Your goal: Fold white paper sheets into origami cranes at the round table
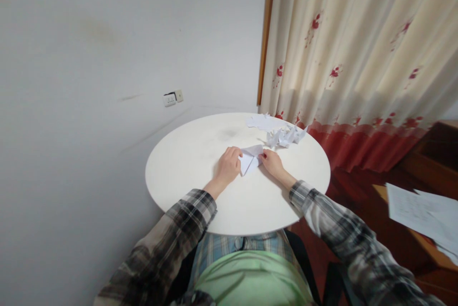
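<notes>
A folded piece of white paper point(250, 158) is held between my two hands over the round white table point(179, 167). My left hand point(229, 165) grips its left edge, fingers curled and closed on it. At the opposite side my right hand point(272, 162) pinches the paper's right edge. Fold lines and a triangular flap show on the paper. Just beyond my right hand lies a heap of folded white paper pieces point(285, 137). Behind that heap, flat sheets of white paper point(263, 121) rest near the table's far edge.
A pale wall point(89, 81) with a power socket point(169, 100) rises at the left. Patterned curtains point(332, 58) hang behind the table at the right. Written sheets point(422, 215) lie on wooden furniture at the lower right.
</notes>
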`<state>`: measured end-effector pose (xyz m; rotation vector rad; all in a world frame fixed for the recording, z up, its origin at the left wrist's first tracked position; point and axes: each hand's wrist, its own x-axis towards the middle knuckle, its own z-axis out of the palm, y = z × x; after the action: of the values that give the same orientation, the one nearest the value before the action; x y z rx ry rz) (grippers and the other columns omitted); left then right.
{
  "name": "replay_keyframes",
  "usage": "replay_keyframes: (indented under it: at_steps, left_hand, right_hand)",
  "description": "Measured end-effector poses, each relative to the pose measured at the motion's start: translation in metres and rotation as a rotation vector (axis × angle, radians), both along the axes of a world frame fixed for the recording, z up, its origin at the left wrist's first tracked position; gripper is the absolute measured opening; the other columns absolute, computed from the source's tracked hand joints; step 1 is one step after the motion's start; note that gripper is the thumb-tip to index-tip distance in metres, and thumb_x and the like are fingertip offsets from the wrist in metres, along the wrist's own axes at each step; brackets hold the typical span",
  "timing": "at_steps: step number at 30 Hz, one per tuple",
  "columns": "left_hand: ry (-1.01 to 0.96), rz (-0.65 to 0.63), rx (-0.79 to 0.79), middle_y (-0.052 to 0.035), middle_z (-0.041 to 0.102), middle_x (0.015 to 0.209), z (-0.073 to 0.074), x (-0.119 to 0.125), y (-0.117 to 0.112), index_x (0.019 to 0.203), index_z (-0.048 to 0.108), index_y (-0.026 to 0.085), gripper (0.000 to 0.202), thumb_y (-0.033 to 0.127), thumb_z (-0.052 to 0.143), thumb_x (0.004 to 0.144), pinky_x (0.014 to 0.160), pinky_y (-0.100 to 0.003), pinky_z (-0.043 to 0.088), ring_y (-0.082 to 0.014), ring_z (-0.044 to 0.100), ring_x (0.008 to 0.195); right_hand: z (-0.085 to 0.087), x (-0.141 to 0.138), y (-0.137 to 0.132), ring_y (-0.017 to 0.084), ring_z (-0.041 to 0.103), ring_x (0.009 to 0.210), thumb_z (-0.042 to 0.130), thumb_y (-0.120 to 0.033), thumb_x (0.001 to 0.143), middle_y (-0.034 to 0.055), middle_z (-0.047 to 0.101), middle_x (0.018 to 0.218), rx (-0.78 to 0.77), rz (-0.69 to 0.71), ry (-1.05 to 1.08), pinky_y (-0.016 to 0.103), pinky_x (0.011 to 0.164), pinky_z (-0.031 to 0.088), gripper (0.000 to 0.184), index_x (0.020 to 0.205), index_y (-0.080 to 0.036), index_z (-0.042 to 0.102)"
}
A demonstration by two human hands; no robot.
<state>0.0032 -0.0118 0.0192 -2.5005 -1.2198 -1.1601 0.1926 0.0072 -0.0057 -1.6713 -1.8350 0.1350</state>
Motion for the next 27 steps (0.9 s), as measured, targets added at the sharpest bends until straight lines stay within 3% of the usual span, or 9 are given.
replay_keyframes:
  at_steps: [3,7,12,15,21,27]
  left_hand:
    - [-0.125,0.056,-0.017,-0.0101,0.055,0.103,-0.003,-0.002,0.006,0.103,0.048,0.015,0.026,0.013,0.045,0.078,0.091,-0.037,0.041,-0.0209,0.049,0.102]
    - [-0.105,0.043,-0.194,-0.01,0.055,0.112,-0.012,-0.005,0.015,0.114,0.044,0.015,0.039,0.024,0.053,0.077,0.092,-0.035,0.041,-0.0209,0.05,0.105]
    - [0.044,0.042,-0.348,-0.0044,0.064,0.094,-0.014,-0.008,0.018,0.091,0.061,0.018,0.016,0.02,0.051,0.078,0.08,-0.028,0.044,-0.0174,0.058,0.089]
    - [0.086,0.053,-0.384,-0.0041,0.066,0.082,-0.014,-0.008,0.02,0.078,0.065,0.018,0.013,0.025,0.054,0.077,0.071,-0.026,0.045,-0.0179,0.06,0.078]
    - [0.084,0.107,-0.386,-0.0076,0.067,0.088,-0.017,-0.008,0.024,0.088,0.065,0.017,0.021,0.032,0.052,0.08,0.074,-0.028,0.044,-0.0201,0.06,0.085]
    - [0.052,0.091,-0.385,-0.0047,0.067,0.088,-0.014,-0.008,0.02,0.089,0.063,0.017,0.02,0.032,0.056,0.077,0.07,-0.026,0.043,-0.018,0.059,0.08]
  right_hand:
    - [-0.001,-0.002,0.001,0.016,0.052,0.07,0.048,-0.019,0.081,0.0069,0.063,0.079,0.012,0.048,0.005,0.024,0.064,0.034,0.014,0.078,-0.014,0.061]
    - [0.001,-0.004,-0.001,0.015,0.052,0.071,0.049,-0.017,0.08,0.0057,0.063,0.078,0.03,0.134,0.005,0.024,0.066,0.035,0.013,0.078,-0.014,0.062]
    - [0.003,-0.006,-0.005,0.014,0.053,0.074,0.054,-0.016,0.078,0.004,0.063,0.08,0.05,0.252,-0.001,0.023,0.07,0.036,0.01,0.082,-0.015,0.063]
    - [0.003,-0.005,-0.005,0.014,0.052,0.075,0.057,-0.018,0.077,0.0038,0.063,0.08,0.056,0.293,-0.005,0.023,0.07,0.036,0.011,0.084,-0.016,0.064]
    - [0.001,-0.005,-0.006,0.012,0.048,0.065,0.059,-0.026,0.077,0.0014,0.057,0.07,0.051,0.342,-0.016,0.022,0.062,0.034,0.012,0.072,-0.015,0.062]
    - [-0.001,-0.005,-0.006,0.011,0.046,0.062,0.057,-0.026,0.079,0.0008,0.056,0.068,0.052,0.354,-0.009,0.021,0.059,0.032,0.014,0.074,-0.014,0.061]
